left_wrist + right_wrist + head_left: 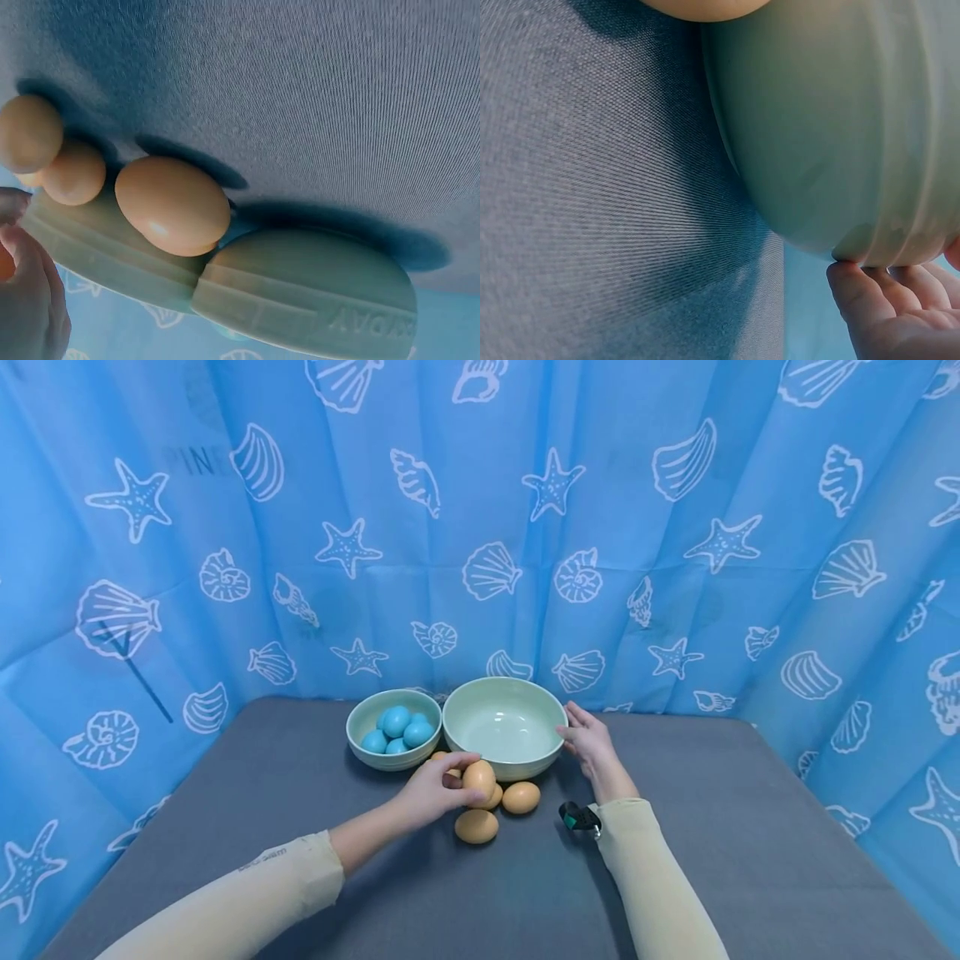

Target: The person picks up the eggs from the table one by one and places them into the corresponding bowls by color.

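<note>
Between the thumb and fingers of my left hand (429, 795) is a brown egg (478, 779), raised near the front of the large pale green bowl (501, 770). That egg mostly falls outside the left wrist view. My right hand (592, 750) grips the large bowl at its right side, thumb at the rim and fingertips against the outer wall (817, 150). Brown eggs lie on the table before the bowl: one egg (521, 797) to the right, another egg (476, 827) nearest me, and one partly hidden behind the held egg. A further egg (172, 206) rests by both bowls.
A smaller green bowl (360, 752) with several blue eggs (396, 721) stands at the large bowl's left. Both bowls are near the back edge of the grey table (675, 860), before a blue shell-patterned curtain (450, 527). A black strap device (577, 817) is at my right wrist.
</note>
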Demonstrator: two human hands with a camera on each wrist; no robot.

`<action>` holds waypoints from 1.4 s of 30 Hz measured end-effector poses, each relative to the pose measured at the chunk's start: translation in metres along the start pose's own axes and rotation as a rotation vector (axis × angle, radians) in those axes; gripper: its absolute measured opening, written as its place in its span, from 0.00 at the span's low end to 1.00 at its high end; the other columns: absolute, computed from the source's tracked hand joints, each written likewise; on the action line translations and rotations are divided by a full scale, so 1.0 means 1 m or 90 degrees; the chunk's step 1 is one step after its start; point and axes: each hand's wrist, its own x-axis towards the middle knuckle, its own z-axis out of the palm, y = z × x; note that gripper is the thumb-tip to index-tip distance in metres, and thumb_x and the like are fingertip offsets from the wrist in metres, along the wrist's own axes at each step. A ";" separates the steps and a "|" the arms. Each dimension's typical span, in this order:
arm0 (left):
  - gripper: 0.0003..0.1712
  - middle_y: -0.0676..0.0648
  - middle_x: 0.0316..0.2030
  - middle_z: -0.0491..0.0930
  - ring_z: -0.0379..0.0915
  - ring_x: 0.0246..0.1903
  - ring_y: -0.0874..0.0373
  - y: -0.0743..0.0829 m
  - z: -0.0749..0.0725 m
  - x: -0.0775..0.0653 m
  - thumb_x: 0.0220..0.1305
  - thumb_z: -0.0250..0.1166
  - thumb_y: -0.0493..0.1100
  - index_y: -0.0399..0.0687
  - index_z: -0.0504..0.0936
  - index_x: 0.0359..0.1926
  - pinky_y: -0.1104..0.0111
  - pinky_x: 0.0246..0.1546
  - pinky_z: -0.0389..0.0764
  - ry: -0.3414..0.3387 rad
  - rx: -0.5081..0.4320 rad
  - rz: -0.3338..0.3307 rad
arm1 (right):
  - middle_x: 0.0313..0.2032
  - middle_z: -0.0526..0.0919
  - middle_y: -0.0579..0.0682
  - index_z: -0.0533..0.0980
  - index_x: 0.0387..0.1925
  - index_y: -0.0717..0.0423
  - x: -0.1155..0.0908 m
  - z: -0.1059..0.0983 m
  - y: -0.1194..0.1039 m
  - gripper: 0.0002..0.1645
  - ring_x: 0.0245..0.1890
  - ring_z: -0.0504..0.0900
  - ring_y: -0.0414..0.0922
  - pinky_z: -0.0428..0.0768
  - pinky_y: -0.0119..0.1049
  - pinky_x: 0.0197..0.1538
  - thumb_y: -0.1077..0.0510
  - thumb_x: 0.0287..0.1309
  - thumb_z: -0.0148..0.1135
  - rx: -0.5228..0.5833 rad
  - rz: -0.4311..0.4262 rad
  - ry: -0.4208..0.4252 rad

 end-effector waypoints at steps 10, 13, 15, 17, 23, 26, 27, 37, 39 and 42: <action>0.33 0.39 0.59 0.74 0.75 0.46 0.50 0.010 0.003 0.018 0.62 0.69 0.39 0.35 0.70 0.66 0.65 0.42 0.82 0.080 -0.051 -0.030 | 0.75 0.50 0.53 0.48 0.76 0.53 -0.001 -0.002 0.000 0.39 0.73 0.53 0.47 0.68 0.41 0.66 0.69 0.70 0.49 0.009 0.000 -0.001; 0.33 0.38 0.60 0.73 0.75 0.49 0.48 0.012 0.006 0.023 0.62 0.69 0.39 0.35 0.70 0.66 0.62 0.45 0.82 0.097 -0.073 -0.033 | 0.75 0.50 0.53 0.47 0.76 0.54 -0.002 -0.002 0.001 0.39 0.73 0.53 0.48 0.68 0.42 0.67 0.69 0.70 0.49 0.014 0.001 -0.003; 0.33 0.39 0.60 0.73 0.75 0.48 0.49 0.012 0.007 0.027 0.62 0.69 0.39 0.36 0.70 0.66 0.61 0.47 0.81 0.104 -0.081 -0.036 | 0.75 0.50 0.54 0.47 0.76 0.54 -0.003 -0.001 0.001 0.39 0.73 0.54 0.48 0.68 0.43 0.67 0.69 0.70 0.49 0.015 0.000 -0.003; 0.33 0.40 0.60 0.73 0.75 0.47 0.50 0.013 0.008 0.030 0.62 0.69 0.41 0.37 0.70 0.66 0.61 0.47 0.81 0.111 -0.078 -0.040 | 0.74 0.51 0.54 0.47 0.76 0.54 -0.004 -0.001 0.001 0.39 0.73 0.54 0.48 0.68 0.43 0.67 0.69 0.70 0.49 0.014 0.000 -0.001; 0.34 0.41 0.62 0.71 0.75 0.52 0.49 0.014 0.007 0.042 0.64 0.67 0.47 0.42 0.68 0.68 0.55 0.51 0.78 0.112 -0.095 -0.070 | 0.75 0.51 0.53 0.47 0.76 0.54 -0.005 0.000 0.000 0.39 0.73 0.54 0.48 0.68 0.43 0.67 0.69 0.70 0.49 0.008 0.000 -0.001; 0.35 0.42 0.63 0.69 0.73 0.56 0.49 0.015 0.008 0.048 0.64 0.67 0.49 0.45 0.67 0.69 0.53 0.53 0.76 0.116 -0.124 -0.091 | 0.75 0.50 0.54 0.48 0.76 0.54 -0.004 0.000 0.001 0.39 0.73 0.53 0.48 0.68 0.43 0.67 0.69 0.70 0.49 0.010 -0.001 -0.001; 0.36 0.43 0.64 0.68 0.73 0.56 0.48 0.014 0.008 0.050 0.64 0.67 0.49 0.45 0.67 0.69 0.52 0.53 0.76 0.119 -0.132 -0.095 | 0.75 0.51 0.54 0.48 0.76 0.54 -0.003 0.000 0.001 0.39 0.73 0.53 0.48 0.68 0.43 0.67 0.69 0.70 0.49 0.011 -0.001 0.000; 0.33 0.38 0.64 0.68 0.73 0.55 0.43 0.014 0.014 0.072 0.65 0.66 0.40 0.39 0.67 0.68 0.55 0.56 0.76 0.171 -0.186 -0.081 | 0.74 0.51 0.54 0.48 0.76 0.55 -0.002 -0.001 0.003 0.39 0.73 0.54 0.48 0.67 0.45 0.67 0.70 0.69 0.49 0.007 -0.005 0.001; 0.32 0.37 0.63 0.68 0.71 0.57 0.43 0.014 0.015 0.077 0.65 0.65 0.38 0.37 0.66 0.68 0.56 0.55 0.77 0.178 -0.197 -0.080 | 0.74 0.51 0.54 0.48 0.76 0.55 -0.003 -0.001 0.003 0.39 0.73 0.53 0.48 0.67 0.46 0.67 0.69 0.69 0.49 0.004 -0.007 0.000; 0.33 0.34 0.65 0.66 0.68 0.60 0.42 0.013 0.015 0.086 0.65 0.64 0.35 0.33 0.64 0.68 0.55 0.56 0.76 0.174 -0.232 -0.087 | 0.74 0.51 0.54 0.48 0.76 0.55 -0.003 0.000 0.002 0.39 0.73 0.53 0.48 0.67 0.45 0.67 0.69 0.69 0.49 0.002 -0.007 0.002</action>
